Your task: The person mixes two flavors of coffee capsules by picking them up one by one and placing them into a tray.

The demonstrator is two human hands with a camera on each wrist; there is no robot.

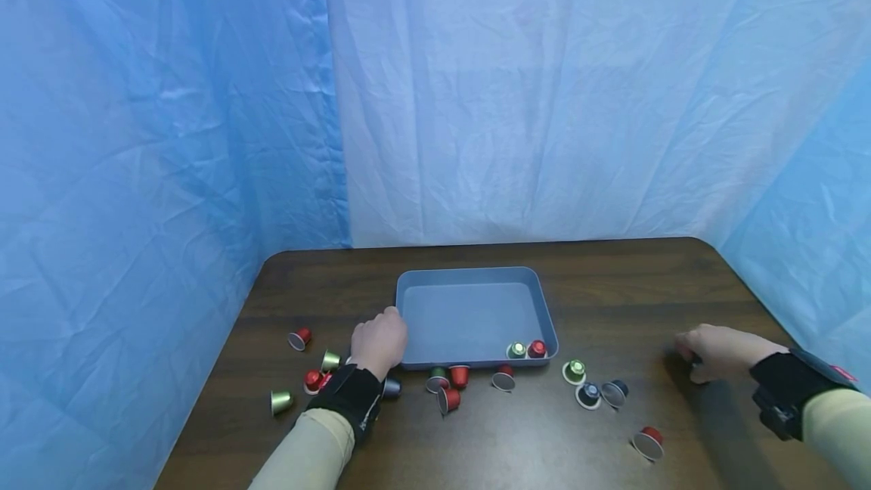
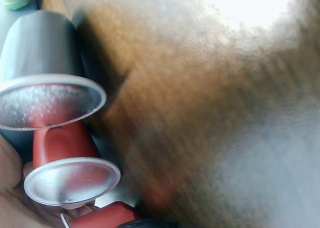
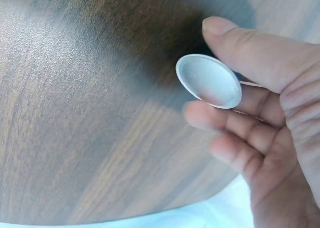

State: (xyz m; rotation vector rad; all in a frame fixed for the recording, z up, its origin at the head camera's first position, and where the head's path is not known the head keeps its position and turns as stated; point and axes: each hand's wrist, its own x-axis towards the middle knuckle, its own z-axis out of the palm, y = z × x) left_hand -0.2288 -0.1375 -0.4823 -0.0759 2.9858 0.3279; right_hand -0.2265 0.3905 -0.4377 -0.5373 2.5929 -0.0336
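My left hand [image 1: 379,340] is by the left edge of the blue-grey tray [image 1: 476,362], its fingertips hidden in the head view. The left wrist view shows its fingers [image 2: 9,168] curled around a red coffee capsule [image 2: 65,148], with a grey capsule [image 2: 42,50] close by. Off to the right, above the table, my right hand [image 1: 717,351] holds a coffee capsule [image 3: 209,81] between thumb and fingers. Only that capsule's silvery lid faces the camera; its body is hidden. A green capsule [image 1: 516,350] and a red one [image 1: 537,348] stand in the tray's near right corner.
Several capsules lie left of the tray, including a green one [image 1: 281,401] and a red one [image 1: 303,335]. More lie before it, such as a red capsule [image 1: 459,376]. Right of it are a green capsule [image 1: 574,371], dark blue ones [image 1: 589,394] and a red one [image 1: 649,441].
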